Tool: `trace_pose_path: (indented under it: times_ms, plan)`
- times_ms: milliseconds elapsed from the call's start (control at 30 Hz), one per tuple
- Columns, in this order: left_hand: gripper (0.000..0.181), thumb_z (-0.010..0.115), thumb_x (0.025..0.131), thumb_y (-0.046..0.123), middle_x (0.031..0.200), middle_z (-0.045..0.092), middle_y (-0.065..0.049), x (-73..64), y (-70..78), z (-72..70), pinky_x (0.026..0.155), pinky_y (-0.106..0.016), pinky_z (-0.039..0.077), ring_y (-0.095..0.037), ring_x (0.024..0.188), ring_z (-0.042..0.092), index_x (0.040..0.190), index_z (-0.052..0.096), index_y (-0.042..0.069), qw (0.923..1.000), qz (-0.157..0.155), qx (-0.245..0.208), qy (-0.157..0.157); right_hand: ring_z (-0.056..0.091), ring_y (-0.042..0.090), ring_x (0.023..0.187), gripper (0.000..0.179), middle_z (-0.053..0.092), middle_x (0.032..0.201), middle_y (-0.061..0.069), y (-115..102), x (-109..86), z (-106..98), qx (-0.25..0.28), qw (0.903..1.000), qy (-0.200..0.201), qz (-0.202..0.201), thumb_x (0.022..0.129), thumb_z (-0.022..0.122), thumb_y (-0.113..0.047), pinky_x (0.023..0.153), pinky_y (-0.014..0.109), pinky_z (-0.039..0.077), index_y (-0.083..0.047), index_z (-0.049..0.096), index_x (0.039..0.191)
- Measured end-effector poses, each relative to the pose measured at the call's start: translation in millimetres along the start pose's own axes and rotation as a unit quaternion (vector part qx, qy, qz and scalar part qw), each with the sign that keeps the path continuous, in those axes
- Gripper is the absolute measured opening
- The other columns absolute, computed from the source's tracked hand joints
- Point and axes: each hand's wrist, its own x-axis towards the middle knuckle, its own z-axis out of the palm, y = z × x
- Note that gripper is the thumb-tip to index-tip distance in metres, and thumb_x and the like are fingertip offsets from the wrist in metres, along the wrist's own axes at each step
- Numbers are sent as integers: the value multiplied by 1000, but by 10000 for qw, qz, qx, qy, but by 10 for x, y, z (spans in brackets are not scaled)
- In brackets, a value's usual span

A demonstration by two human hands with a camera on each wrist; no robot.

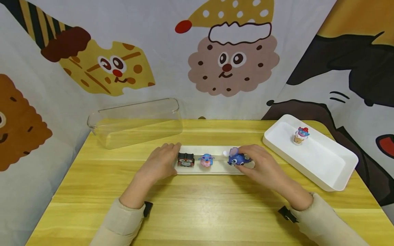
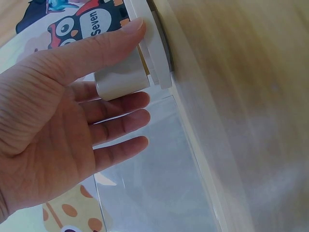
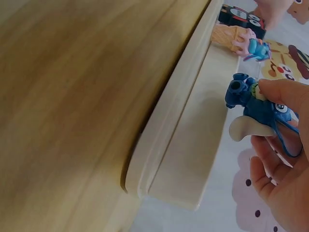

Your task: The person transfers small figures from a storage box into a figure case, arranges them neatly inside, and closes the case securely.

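Note:
In the head view my left hand (image 1: 160,161) grips the left end of a long white display base (image 1: 218,169), thumb at its front edge. In the left wrist view that thumb lies on the edge beside a black owl-faced figurine (image 2: 91,24) lettered "Seven". My right hand (image 1: 264,167) pinches a blue big-eared figurine (image 1: 235,159) over the right part of the base; the right wrist view shows it tilted, feet toward the camera. Between them, a pink-and-blue ice-cream-cone figurine (image 1: 206,160) stands on the base.
A clear plastic cover (image 1: 138,126) lies at the back left of the wooden table (image 1: 197,212). At the right stands a white tray (image 1: 320,160) with another small figurine (image 1: 300,135) inside. A cartoon-printed cloth (image 1: 166,54) hangs behind the table.

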Motion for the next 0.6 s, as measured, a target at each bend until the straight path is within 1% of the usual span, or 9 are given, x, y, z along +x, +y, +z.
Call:
trace_pose_path:
  times_ms: [233,367,600]
  plan:
    - [100,96,74,13,148,55,-24,-4,-2,4,115,-57,43,-41,136,52,156,41,-3,10000,-24,-26,22,63,18,103,46,74,113,2,53,20,90,143,9993,-190,-288,76,94,-11,89,32,54,-6,72,116]
    - [100,96,74,12,149,55,-24,-3,-6,6,116,-58,43,-42,136,51,156,41,-3,10000,-17,-38,23,63,18,102,46,74,113,2,82,25,142,162,9986,-248,-448,76,94,-11,92,35,51,-7,71,115]
    - [101,96,75,12,152,51,-25,-5,1,2,118,-59,39,-43,140,48,157,39,-3,10000,-51,-77,-39,64,18,105,45,74,115,2,91,15,184,173,9984,-406,-364,77,94,-11,94,41,53,-8,71,116]
